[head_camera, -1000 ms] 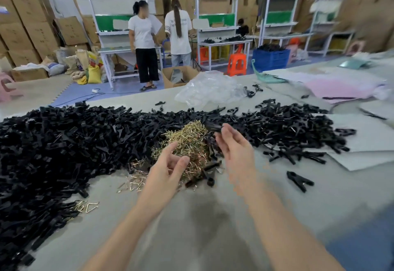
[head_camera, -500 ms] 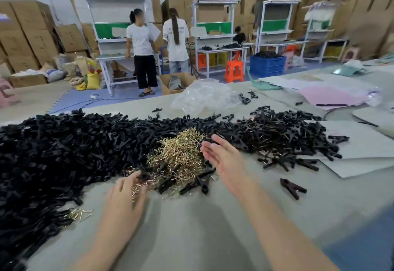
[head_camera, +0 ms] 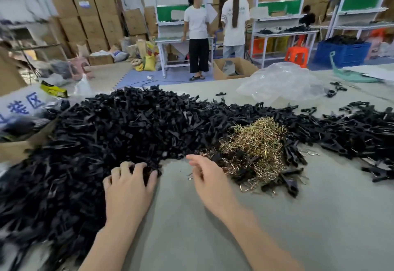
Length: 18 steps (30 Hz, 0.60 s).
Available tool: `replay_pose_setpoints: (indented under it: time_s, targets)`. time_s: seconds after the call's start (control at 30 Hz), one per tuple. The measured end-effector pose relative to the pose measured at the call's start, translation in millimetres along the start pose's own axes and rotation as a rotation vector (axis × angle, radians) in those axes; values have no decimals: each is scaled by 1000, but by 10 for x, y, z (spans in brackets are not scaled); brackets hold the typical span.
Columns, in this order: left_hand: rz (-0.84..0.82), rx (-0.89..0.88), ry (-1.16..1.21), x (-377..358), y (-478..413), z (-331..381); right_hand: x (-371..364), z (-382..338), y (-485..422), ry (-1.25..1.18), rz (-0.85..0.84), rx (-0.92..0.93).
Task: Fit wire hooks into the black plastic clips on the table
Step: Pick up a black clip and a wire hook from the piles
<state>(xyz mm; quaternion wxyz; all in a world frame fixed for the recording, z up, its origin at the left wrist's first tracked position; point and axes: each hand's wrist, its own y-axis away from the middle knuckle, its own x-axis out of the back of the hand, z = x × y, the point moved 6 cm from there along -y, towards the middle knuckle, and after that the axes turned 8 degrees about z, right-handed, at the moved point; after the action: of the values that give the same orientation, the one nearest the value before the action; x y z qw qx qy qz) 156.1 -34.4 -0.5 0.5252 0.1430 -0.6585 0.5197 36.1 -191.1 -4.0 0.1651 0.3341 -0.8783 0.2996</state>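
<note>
Cardboard boxes (head_camera: 89, 15) are being seen stacked along the far wall, with white workbenches (head_camera: 179, 25) in front of them, where two people in white tops (head_camera: 197, 21) are standing. A blue crate (head_camera: 343, 52) and an orange stool (head_camera: 297, 54) are being seen on the floor at far right.

Nearer, the grey tabletop (head_camera: 277, 228) is being covered by a broad heap of black plastic clips (head_camera: 128, 126), spread from the near left to the far right. A smaller mound of brass-coloured wire hooks (head_camera: 255, 143) is being carried right of centre, touching the clips on its far side and its left, with a few loose clips lying on it and at its near edge. A crumpled clear plastic bag (head_camera: 281, 81) is lying beyond the heap.

The left hand (head_camera: 130, 187) is being laid palm down on the near edge of the clip heap. Its fingers are bent and the tips are being pressed in among the clips, but whether a clip is being held in that grip cannot be told. The right hand (head_camera: 211, 179) is being held just beside the near-left edge of the hook mound, with bare tabletop between it and the left hand. Its fingers are blurred and look loosely bent — whether that grip is open or has hold of a hook cannot be told.
</note>
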Motion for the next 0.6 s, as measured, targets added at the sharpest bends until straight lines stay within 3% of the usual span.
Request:
replay_pose_setpoints:
  time_s: [0.13,0.3,0.47,0.6]
  targets:
    - [30,-27,-25,0,-84,-32,-33,-65,-91,113,70,165]
    - [105,49,153,95,-136,-36,-36,-89,-113,92,63,209]
    - [291,122,365,288,-149,-49,23,-156,-75,-56,44,145]
    - [368,139,566,375,-151,-17,-27,-155,-43,-285,-47,-23]
